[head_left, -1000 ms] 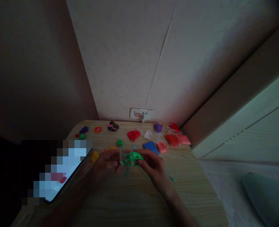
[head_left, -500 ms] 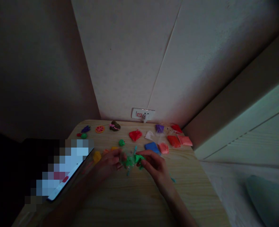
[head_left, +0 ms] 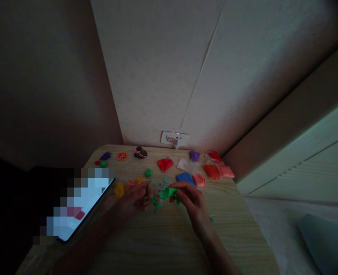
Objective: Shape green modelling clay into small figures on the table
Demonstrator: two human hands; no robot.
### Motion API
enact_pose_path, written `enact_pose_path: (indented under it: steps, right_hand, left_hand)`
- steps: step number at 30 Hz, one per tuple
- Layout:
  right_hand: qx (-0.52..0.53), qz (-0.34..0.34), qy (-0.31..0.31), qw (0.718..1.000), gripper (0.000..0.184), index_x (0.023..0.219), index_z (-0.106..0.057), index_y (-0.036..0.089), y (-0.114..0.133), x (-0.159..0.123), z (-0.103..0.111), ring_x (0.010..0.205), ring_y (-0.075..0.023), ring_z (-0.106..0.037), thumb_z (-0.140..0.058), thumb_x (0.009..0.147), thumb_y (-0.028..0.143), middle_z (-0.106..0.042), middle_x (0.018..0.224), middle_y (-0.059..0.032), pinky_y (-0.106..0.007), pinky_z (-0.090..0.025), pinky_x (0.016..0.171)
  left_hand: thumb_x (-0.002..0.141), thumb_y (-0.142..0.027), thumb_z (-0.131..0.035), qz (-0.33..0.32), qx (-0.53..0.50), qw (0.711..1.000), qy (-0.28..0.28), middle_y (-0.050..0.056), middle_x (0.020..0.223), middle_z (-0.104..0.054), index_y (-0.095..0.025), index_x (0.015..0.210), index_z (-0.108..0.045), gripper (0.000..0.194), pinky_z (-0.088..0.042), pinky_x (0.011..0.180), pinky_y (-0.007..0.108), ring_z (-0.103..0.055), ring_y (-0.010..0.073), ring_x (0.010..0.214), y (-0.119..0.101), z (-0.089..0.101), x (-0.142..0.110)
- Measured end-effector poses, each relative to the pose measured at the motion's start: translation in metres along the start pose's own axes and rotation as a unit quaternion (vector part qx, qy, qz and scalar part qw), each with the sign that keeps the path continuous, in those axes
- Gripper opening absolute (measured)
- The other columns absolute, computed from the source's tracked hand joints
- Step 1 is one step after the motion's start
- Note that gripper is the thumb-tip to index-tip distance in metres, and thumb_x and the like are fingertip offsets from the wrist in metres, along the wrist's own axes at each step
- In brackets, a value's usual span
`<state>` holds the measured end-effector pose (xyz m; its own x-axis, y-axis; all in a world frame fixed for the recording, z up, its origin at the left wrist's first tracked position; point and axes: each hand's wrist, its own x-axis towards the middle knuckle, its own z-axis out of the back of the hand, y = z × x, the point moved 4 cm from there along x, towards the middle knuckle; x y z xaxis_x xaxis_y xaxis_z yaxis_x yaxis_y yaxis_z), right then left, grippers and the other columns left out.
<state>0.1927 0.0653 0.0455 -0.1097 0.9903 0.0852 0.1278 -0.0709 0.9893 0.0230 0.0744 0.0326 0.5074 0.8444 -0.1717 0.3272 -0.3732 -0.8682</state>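
Head view: green clay [head_left: 168, 193] in right hand [head_left: 191, 195], left hand [head_left: 134, 195] near.

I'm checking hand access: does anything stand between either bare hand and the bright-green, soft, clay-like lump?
Nothing visible separates the bare right hand from the bright-green, soft, clay-like lump: its fingers pinch it. Between the bare left hand and the lump is a crumpled, clear plastic wrapper with green smears, though blurred.

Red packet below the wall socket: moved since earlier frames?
No. The red packet keeps its place below and slightly left of the wall socket; only the view shifted.
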Motion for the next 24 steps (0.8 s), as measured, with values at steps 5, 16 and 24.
enact_pose_path:
  steps: [5, 16, 24]
  right_hand:
    - [0.0, 0.002, -0.007, 1.0, 0.013, 0.086, -0.07, 0.023, -0.004, 0.0, 0.001, 0.062, -0.0136, -0.059, -0.062, 0.082, 0.032, -0.063, 0.065, 0.0013, -0.024, -0.046, 0.059]
    - [-0.008, 0.011, -0.036, 0.999, 0.013, 0.085, -0.067, 0.023, -0.004, 0.0, 0.006, 0.061, -0.0139, -0.058, -0.062, 0.082, 0.034, -0.06, 0.063, 0.0026, -0.025, -0.044, 0.059]
    - [-0.026, 0.012, -0.036, 0.999, 0.014, 0.086, -0.066, 0.022, -0.006, 0.001, 0.007, 0.061, -0.0147, -0.059, -0.06, 0.083, 0.035, -0.061, 0.065, 0.0019, -0.027, -0.045, 0.06]
  left_hand:
    - [0.067, -0.061, -0.064, -0.005, 0.025, 1.0, -0.01, -0.004, 0.062, -0.037, -0.017, 0.064, -0.051, 0.046, -0.02, 0.048, 0.023, -0.028, 0.009, 0.053, 0.002, 0.001, 0.002]
    - [0.072, -0.046, -0.066, -0.058, 0.076, 0.978, -0.183, -0.003, 0.06, -0.047, -0.015, 0.059, -0.055, 0.035, -0.028, 0.052, 0.023, -0.033, 0.0094, 0.054, -0.006, 0.012, 0.001]
    - [0.077, -0.045, -0.059, -0.072, 0.124, 0.97, -0.197, -0.003, 0.054, -0.05, -0.016, 0.061, -0.058, 0.034, -0.012, 0.041, 0.023, -0.023, 0.0058, 0.042, -0.013, 0.012, -0.005]
